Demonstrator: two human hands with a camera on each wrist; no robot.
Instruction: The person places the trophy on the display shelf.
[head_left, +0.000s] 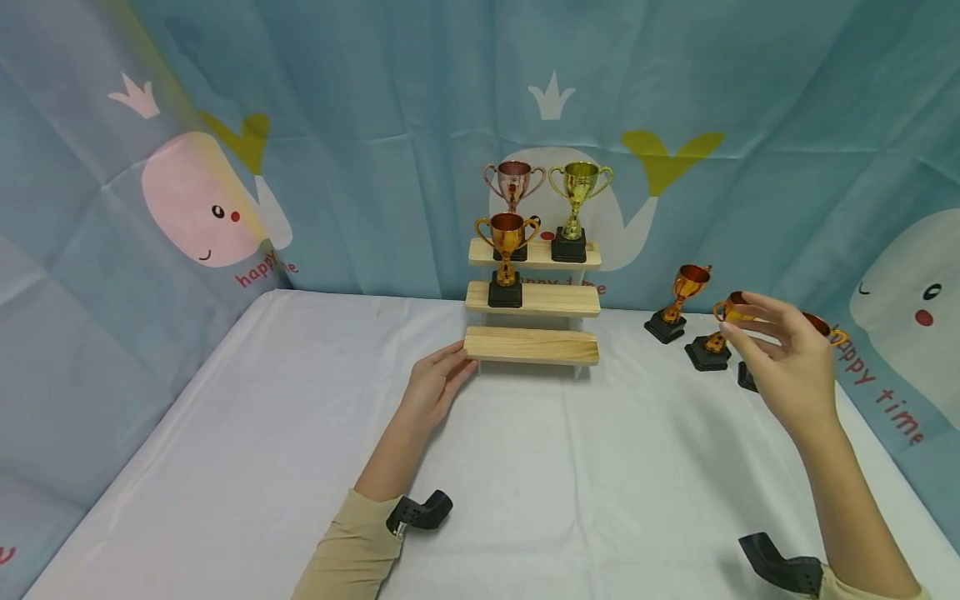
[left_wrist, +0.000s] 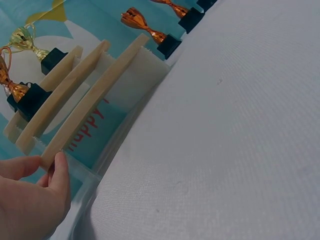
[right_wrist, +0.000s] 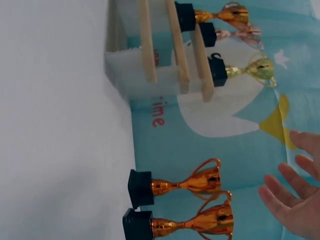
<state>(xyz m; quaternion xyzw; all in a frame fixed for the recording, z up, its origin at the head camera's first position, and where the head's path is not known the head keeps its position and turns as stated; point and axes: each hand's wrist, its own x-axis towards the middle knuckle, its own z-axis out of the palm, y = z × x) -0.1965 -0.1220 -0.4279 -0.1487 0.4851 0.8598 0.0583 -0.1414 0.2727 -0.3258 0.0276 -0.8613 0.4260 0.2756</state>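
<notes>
Head view: white-covered desk (head_left: 615, 467) across the lower frame, whale-print backdrop (head_left: 337, 167) behind. At centre, three-step wooden stand (head_left: 532, 310); rose trophy (head_left: 513, 200) and gold trophy (head_left: 574, 210) on the top step, orange trophy (head_left: 506, 258) on the middle step. Left hand (head_left: 438, 385) lower centre, fingers straight, tips touching the left end of the bottom step, gripping nothing. Right hand (head_left: 787, 362) at right, raised off the desk, fingers spread and relaxed, holding nothing. Just behind it, three orange trophies on the desk: one (head_left: 678, 302) farthest left, another (head_left: 716, 333) nearer the fingers, a third (head_left: 825, 329) mostly hidden.
</notes>
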